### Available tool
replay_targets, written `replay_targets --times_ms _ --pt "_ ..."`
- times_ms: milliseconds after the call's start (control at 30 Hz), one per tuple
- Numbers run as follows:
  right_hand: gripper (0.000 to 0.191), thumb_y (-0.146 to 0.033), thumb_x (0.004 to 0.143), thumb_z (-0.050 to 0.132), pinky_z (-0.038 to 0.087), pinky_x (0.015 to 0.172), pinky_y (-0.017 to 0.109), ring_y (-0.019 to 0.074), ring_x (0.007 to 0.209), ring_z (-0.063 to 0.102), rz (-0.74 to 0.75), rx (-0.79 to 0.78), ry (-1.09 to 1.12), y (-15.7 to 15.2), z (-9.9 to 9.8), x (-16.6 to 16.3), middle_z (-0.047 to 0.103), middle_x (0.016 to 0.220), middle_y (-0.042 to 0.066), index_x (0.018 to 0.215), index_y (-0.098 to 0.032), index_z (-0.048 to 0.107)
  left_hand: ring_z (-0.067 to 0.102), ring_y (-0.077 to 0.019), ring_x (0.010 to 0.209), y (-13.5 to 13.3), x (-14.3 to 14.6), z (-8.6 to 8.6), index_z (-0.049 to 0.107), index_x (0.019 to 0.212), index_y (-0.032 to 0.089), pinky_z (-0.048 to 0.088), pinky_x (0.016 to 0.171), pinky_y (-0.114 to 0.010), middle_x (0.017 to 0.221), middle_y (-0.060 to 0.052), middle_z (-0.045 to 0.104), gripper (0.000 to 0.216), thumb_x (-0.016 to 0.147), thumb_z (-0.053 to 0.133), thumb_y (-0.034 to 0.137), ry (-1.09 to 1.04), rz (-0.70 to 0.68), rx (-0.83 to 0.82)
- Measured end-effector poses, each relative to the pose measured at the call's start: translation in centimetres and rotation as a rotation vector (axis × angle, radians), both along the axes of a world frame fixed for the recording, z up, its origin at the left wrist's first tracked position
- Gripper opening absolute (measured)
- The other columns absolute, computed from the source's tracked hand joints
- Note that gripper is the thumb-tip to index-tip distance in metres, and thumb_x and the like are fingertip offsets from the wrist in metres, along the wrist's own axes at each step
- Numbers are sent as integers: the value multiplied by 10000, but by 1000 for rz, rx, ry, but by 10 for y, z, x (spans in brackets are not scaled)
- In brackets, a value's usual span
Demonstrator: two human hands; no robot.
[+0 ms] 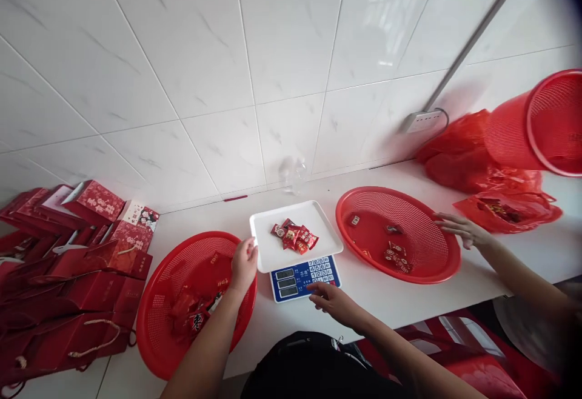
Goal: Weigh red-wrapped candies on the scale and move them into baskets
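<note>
My left hand (244, 265) is closed at the left edge of a white tray (268, 258), its fingertips at the rim. Several small red wrapped snack packets (295, 236) lie in a pile on this tray. Beneath the tray's near edge shows a blue digital scale (297, 279) with a keypad and small display windows. My right hand (336, 303) is open and holds nothing, its fingers stretched out by the scale's lower edge. Under my left forearm is a red plastic basket (152, 302) with red packets inside, partly covered by my arm.
To the right, a second red basket (359, 205) holds a few packets; another person's hand (461, 229) is at its rim. Red gift boxes (86, 302) are stacked at far left. Red bags (459, 156), an upright basket (509, 126) and a power strip (422, 121) line the right side.
</note>
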State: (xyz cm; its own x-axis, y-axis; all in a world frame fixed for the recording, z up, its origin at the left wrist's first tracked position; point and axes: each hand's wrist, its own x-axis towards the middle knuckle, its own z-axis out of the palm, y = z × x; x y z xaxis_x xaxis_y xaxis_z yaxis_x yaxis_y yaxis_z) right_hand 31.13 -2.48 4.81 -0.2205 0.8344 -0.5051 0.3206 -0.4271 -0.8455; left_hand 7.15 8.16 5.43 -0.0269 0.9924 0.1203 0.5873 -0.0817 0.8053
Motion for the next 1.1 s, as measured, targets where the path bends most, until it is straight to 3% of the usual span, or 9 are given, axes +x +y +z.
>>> replay_targets --times_ms 100,233,367,533,700,767,833,933,1100 --pt "362 -427 754 539 456 660 294 160 736 583 2 -1 -22 -1 -5 5 606 817 19 1034 -199 575 473 -241 1163 -19 -59 -17 496 1187 167 395 954 -395 1220 -134 534 388 823 448 290 260 123 -110" --pt "368 -429 753 529 455 655 298 167 736 584 10 -28 -37 -3 -20 13 607 808 25 1034 -196 571 209 -368 1327 -55 -129 -43 378 1308 143 228 1018 -544 1395 -211 339 626 759 527 403 648 223 -513" --pt "386 -436 756 520 454 665 298 170 753 593 35 -54 -43 -2 -26 12 610 830 33 1051 -189 561 122 -453 1323 -76 -162 -55 250 1386 159 246 955 -600 1457 -250 162 799 751 417 614 650 337 -754" --pt "356 -425 757 531 460 677 301 170 763 590 63 -63 -54 2 -10 -2 616 829 34 1029 -198 571 84 -420 1342 -73 -155 -56 218 1397 180 269 976 -530 1475 -229 123 909 669 528 629 541 168 -719" --pt "341 -427 755 531 463 675 296 168 761 587 71 -58 -69 3 2 -9 611 808 26 1009 -203 577 229 -303 1340 -63 -127 -47 317 1363 269 311 1015 -375 1515 -82 71 819 637 671 400 332 -119 -498" --pt "352 -433 756 525 460 668 293 167 759 587 79 -50 -75 2 0 -8 612 812 26 1016 -201 575 261 -263 1333 -55 -121 -43 349 1349 268 321 1021 -349 1511 -57 118 733 682 643 345 235 -111 -391" --pt "365 -449 757 522 458 661 290 167 759 588 80 -41 -82 1 -4 -6 617 813 27 1022 -204 577 230 -229 1347 -46 -121 -42 367 1336 239 287 1050 -348 1488 -64 201 629 748 575 324 200 8 -293" --pt "392 -474 761 512 464 661 290 169 758 594 67 -26 -99 -1 -9 -1 624 814 29 1037 -205 579 278 -235 1324 -38 -129 -44 398 1303 160 274 1054 -369 1415 -130 343 556 786 522 326 218 192 -319" --pt "403 -479 795 444 476 746 315 205 840 609 -1 151 -240 -1 1 20 652 911 57 1078 -215 557 355 -294 1272 -55 -136 -55 365 1332 180 316 1006 -380 1376 -140 409 779 650 661 415 281 3 -549"
